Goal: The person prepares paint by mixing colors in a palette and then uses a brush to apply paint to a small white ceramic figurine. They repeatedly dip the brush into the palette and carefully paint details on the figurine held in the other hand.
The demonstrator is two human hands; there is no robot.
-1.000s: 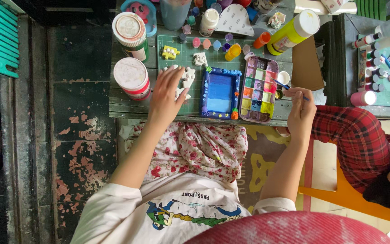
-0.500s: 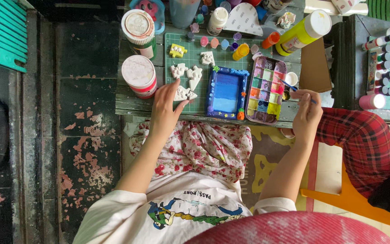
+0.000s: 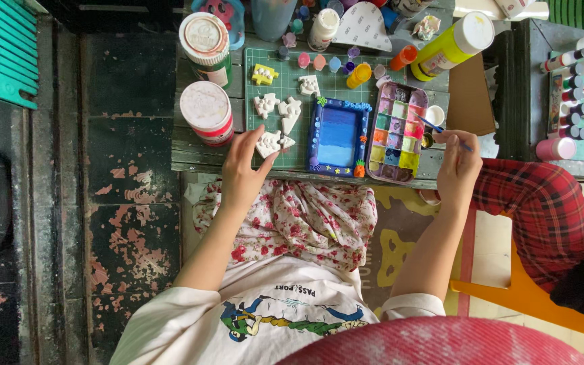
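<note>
The left hand [image 3: 243,172] is resting at the near edge of the green cutting mat [image 3: 292,94], fingers spread wide, fingertips touching a small white plaster figure [image 3: 268,143] lying flat on the mat; nothing is gripped. More white figures [image 3: 280,108] are lying just beyond the fingertips, and a yellow one [image 3: 263,74] farther out. The right hand [image 3: 457,165] is pinching a thin blue paintbrush [image 3: 444,130], its tip hovering over the paint palette [image 3: 395,132] just left of that hand. Between the hands a blue painted frame [image 3: 336,137] is lying flat.

Risk, as judged: the figure is sitting close to the table edge, so a careless push could slide it off; the loaded brush could drip on the frame in passing.

Packages: two round white-lidded jars [image 3: 205,111] are standing just left of the left hand, one with a red band, the farther with green. A yellow bottle with a white cap [image 3: 451,44] is lying tilted beyond the right hand. Small paint pots [image 3: 319,62] are lining the mat's far edge. Label details are too small to read.
</note>
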